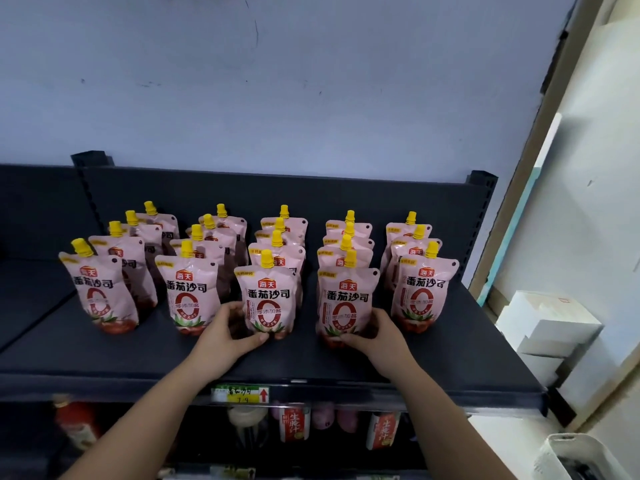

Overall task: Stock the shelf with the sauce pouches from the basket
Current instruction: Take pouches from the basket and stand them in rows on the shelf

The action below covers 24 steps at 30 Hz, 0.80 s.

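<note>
Pink sauce pouches with yellow caps stand upright in five rows on the dark shelf. My left hand grips the base of the front pouch of the middle row, thumb under its lower edge. My right hand holds the base of the front pouch of the fourth row. Both pouches rest upright on the shelf. Front pouches of the other rows stand untouched. The basket shows partly at the bottom right corner.
A price tag hangs on the shelf's front edge. Bottles and jars fill the shelf below. White cardboard boxes are stacked to the right against the wall. Bare shelf surface lies in front of the rows and at the far left.
</note>
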### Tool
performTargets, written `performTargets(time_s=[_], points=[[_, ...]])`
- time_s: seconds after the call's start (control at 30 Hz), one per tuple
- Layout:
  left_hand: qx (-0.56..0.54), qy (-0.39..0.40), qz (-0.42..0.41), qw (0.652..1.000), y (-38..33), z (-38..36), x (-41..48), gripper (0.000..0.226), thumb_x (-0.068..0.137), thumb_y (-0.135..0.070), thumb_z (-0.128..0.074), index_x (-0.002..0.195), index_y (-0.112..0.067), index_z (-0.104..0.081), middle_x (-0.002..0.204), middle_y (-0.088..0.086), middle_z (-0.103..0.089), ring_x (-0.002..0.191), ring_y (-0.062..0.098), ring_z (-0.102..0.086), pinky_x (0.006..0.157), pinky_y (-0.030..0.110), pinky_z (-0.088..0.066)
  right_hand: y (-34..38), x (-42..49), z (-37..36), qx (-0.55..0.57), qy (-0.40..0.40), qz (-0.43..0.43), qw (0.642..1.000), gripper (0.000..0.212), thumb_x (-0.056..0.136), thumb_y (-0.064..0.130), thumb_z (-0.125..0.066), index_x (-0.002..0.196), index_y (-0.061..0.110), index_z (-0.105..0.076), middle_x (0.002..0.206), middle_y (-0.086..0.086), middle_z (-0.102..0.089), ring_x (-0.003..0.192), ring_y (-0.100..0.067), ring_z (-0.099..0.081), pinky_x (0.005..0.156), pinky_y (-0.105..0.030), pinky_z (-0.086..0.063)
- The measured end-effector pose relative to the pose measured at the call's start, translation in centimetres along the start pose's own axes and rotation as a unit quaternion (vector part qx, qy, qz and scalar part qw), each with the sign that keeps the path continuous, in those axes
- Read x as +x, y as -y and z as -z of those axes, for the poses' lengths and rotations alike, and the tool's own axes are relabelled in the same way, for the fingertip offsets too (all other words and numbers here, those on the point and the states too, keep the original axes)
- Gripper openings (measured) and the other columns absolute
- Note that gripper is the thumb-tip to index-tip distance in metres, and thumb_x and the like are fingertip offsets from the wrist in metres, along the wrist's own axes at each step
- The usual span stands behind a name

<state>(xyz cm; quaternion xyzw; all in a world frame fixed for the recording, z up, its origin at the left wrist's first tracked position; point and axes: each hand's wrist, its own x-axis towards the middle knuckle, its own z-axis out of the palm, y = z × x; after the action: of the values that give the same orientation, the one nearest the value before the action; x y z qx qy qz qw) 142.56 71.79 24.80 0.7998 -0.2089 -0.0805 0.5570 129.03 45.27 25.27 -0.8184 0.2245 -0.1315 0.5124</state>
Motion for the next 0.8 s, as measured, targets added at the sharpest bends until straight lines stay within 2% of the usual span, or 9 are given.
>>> performTargets(time_s=[0.1,0.17,0.3,0.37,0.5,0.57,0.63,0.7,0.8], points=[[0.025,-0.001,0.01,1.0,-0.3,0.9,-1.2,0.071,0.07,-0.024,-0.087,0.125,-0.025,-0.044,0.122,-0.009,-0.054,0.12,0.011,-0.05,0.102,0.03,-0.04,0.7,-0.4,0.8,-0.045,0.037,-0.021,0.998,0.072,0.073,0.035,-0.085,0.133,0.021,-0.048,0.127,0.006,-0.059,0.106,-0.006,-0.051,0.09,-0.022,-0.04],[0.03,0.006,0.025,0.999,-0.7,1.6,-1.9,0.076,0.071,-0.025,-0.086,0.132,-0.025,-0.04,0.127,-0.003,-0.049,0.122,0.014,-0.046,0.104,0.034,-0.041,1.7,-0.8,1.9,-0.099,0.079,-0.038,0.991,0.075,0.077,0.039,-0.081,0.14,0.019,-0.044,0.139,0.002,-0.055,0.113,-0.01,-0.052,0.092,-0.023,-0.038],[0.037,0.05,0.039,0.997,-1.1,3.4,-3.2,0.076,0.073,-0.026,-0.085,0.134,-0.024,-0.04,0.132,-0.002,-0.047,0.124,0.015,-0.047,0.098,0.028,-0.042,4.8,-2.1,3.8,-0.248,0.142,-0.065,0.956,0.074,0.084,0.045,-0.073,0.145,0.017,-0.042,0.147,-0.003,-0.05,0.126,-0.018,-0.05,0.093,-0.023,-0.034],[0.043,0.072,0.035,0.996,-1.4,4.8,-3.7,0.078,0.071,-0.033,-0.085,0.135,-0.025,-0.041,0.133,-0.004,-0.049,0.123,0.015,-0.049,0.099,0.029,-0.043,6.7,-3.2,4.0,-0.303,0.16,-0.074,0.937,0.072,0.085,0.048,-0.07,0.145,0.017,-0.043,0.148,-0.004,-0.049,0.129,-0.02,-0.049,0.094,-0.024,-0.036],[0.018,0.103,0.021,0.994,-1.8,9.1,-5.3,0.092,0.053,-0.062,-0.084,0.132,-0.036,-0.045,0.133,-0.013,-0.053,0.122,0.008,-0.052,0.105,0.033,-0.044,11.9,-5.6,1.3,-0.388,0.182,-0.038,0.903,0.076,0.084,0.052,-0.07,0.146,0.019,-0.041,0.147,-0.003,-0.048,0.128,-0.021,-0.049,0.095,-0.026,-0.037],[0.028,0.101,0.019,0.994,-1.3,12.3,-6.6,0.089,0.053,-0.061,-0.084,0.13,-0.039,-0.044,0.13,-0.015,-0.051,0.122,0.007,-0.051,0.102,0.028,-0.044,14.9,-6.8,-1.9,-0.421,0.185,0.005,0.888,0.076,0.085,0.053,-0.069,0.147,0.019,-0.039,0.147,-0.003,-0.049,0.129,-0.022,-0.049,0.099,-0.03,-0.04],[0.075,0.085,0.023,0.993,-0.2,16.4,-8.3,0.08,0.063,-0.051,-0.084,0.13,-0.037,-0.043,0.129,-0.011,-0.051,0.125,0.011,-0.051,0.1,0.026,-0.043,17.8,-7.8,-6.2,-0.435,0.183,0.042,0.881,0.08,0.085,0.052,-0.069,0.15,0.022,-0.033,0.151,-0.005,-0.045,0.133,-0.024,-0.047,0.103,-0.034,-0.04],[0.183,0.059,0.023,0.981,1.1,21.3,-10.3,0.073,0.071,-0.05,-0.081,0.132,-0.036,-0.043,0.133,-0.008,-0.051,0.126,0.012,-0.05,0.1,0.027,-0.043,20.3,-8.6,-11.3,-0.443,0.19,0.09,0.872,0.079,0.085,0.051,-0.069,0.15,0.023,-0.034,0.152,-0.005,-0.044,0.133,-0.026,-0.047,0.103,-0.036,-0.042],[0.396,0.014,0.054,0.917,3.3,29.8,-14.5,0.074,0.074,-0.059,-0.072,0.137,-0.034,-0.042,0.137,-0.005,-0.05,0.124,0.017,-0.051,0.099,0.035,-0.046,23.5,-9.7,-20.8,-0.444,0.206,0.165,0.856,0.065,0.086,0.047,-0.067,0.141,0.022,-0.043,0.144,-0.007,-0.05,0.127,-0.028,-0.051,0.1,-0.04,-0.046]])
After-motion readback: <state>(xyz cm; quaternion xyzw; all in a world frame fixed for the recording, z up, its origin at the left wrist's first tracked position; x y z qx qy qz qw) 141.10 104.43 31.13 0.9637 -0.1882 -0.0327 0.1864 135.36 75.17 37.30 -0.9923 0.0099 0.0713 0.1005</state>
